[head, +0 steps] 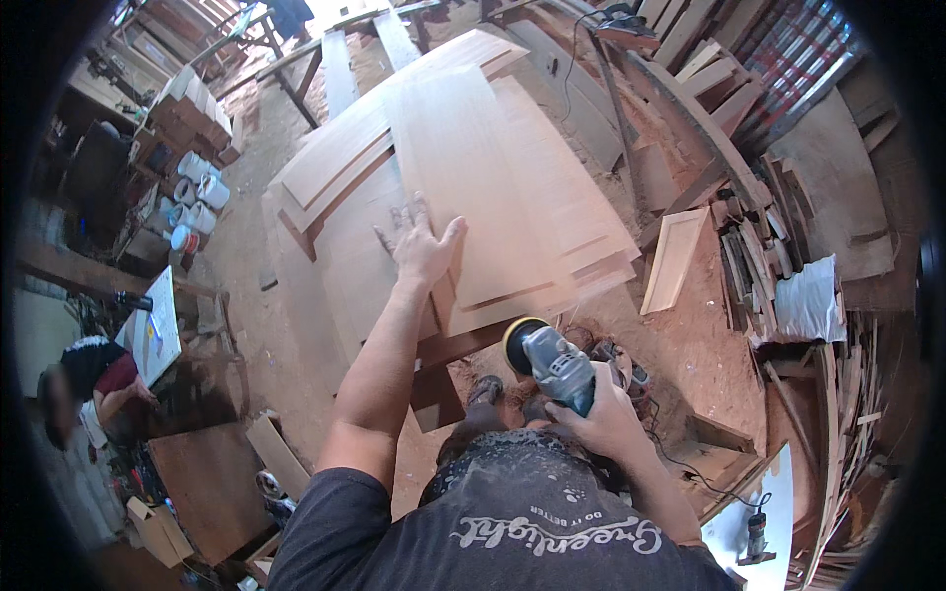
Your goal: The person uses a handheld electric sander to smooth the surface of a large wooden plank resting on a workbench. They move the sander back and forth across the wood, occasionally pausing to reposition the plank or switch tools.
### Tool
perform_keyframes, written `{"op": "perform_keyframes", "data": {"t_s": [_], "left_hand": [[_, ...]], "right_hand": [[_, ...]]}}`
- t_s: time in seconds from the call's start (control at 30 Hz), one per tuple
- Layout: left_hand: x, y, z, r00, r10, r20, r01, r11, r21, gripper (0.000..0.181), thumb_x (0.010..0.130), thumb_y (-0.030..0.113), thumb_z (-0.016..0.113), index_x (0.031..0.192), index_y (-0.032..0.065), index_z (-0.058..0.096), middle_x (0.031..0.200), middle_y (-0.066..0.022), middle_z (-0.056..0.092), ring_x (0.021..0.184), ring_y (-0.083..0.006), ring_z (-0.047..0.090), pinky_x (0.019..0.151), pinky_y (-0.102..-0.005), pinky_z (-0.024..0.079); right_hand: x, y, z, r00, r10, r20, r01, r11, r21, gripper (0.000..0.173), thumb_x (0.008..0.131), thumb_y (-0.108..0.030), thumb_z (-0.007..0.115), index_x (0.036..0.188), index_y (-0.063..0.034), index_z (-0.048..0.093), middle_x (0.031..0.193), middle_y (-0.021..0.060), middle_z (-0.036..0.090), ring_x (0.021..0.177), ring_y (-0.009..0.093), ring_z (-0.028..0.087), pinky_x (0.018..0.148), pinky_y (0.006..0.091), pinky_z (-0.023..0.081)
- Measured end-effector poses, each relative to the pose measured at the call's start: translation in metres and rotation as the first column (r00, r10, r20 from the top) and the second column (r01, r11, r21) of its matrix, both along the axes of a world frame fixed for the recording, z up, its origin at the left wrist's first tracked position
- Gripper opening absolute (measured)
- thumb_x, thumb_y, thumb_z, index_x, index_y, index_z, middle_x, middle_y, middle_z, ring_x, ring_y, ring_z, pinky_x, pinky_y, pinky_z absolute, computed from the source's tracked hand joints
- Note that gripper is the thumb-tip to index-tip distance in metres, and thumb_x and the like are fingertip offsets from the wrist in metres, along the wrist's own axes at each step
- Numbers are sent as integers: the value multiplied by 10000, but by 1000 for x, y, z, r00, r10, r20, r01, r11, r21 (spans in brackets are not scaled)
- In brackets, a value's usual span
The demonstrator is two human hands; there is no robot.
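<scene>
Several pale wooden panels (pixel 488 185) lie stacked and overlapping before me at waist height. My left hand (pixel 423 247), fingers spread, is over the left edge of the long middle panel; whether it presses on the wood I cannot tell. My right hand (pixel 602 406) grips the body of an angle grinder (pixel 560 366) with a round, yellow-rimmed sanding pad (pixel 521 346). The pad is tilted on edge, beside the near edge of the panels and apart from them. The grinder's switch is hidden.
A framed wooden panel (pixel 674 258) lies to the right, near stacked offcuts (pixel 750 258). A power tool (pixel 755 535) with a cord stands on a pale sheet at lower right. White buckets (pixel 199 192) stand at left. Another person (pixel 96 377) is at far left. My feet are below the panels.
</scene>
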State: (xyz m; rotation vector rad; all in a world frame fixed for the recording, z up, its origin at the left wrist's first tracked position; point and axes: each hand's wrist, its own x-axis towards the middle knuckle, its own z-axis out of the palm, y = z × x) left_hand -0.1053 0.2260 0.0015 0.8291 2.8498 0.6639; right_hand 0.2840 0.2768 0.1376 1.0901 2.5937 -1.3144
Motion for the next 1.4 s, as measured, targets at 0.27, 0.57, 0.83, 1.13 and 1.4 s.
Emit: {"op": "perform_keyframes", "data": {"t_s": [0.27,0.57,0.83,1.13,1.4], "left_hand": [[-21,-21,6,988,-152,-7,151,988,-29,1070,952,862,512,1756,193,282,1770,-266,300,1688,-421,147,1340,-608,-30],[-16,-20,5,990,-137,-43,136,991,-16,1081,931,885,523,1742,197,329,1732,-269,379,1683,-420,174,1345,-600,-9],[-14,-19,16,989,-145,-3,144,988,-62,1092,941,879,524,1744,169,316,1737,-277,363,1686,-409,166,1345,-592,-12],[-17,-19,5,991,-123,-48,120,991,-63,1082,925,915,494,1744,228,326,1722,-255,405,1688,-378,180,1353,-576,-21],[-18,-19,3,993,-113,-31,111,992,-62,1097,903,935,493,1739,241,338,1747,-203,384,1693,-350,169,1358,-563,-34]], "right_hand": [[-51,-32,-5,989,145,21,-145,989,-32,837,918,-390,827,1520,-24,376,1206,370,700,1112,560,711,921,597,582],[-68,-50,-12,987,154,45,-153,988,-7,871,941,-370,810,1594,-38,340,1331,367,661,1186,556,686,991,597,568],[-72,-48,-17,989,145,19,-145,989,-2,908,938,-395,822,1607,-34,325,1321,370,671,1195,540,697,1006,582,568],[-65,-31,-16,992,118,36,-118,993,5,925,911,-390,842,1607,-50,336,1347,342,673,1211,512,700,1000,571,574],[-50,-10,-19,996,80,37,-83,993,85,926,898,-391,857,1597,-57,350,1335,320,683,1205,503,706,998,560,581]]}}
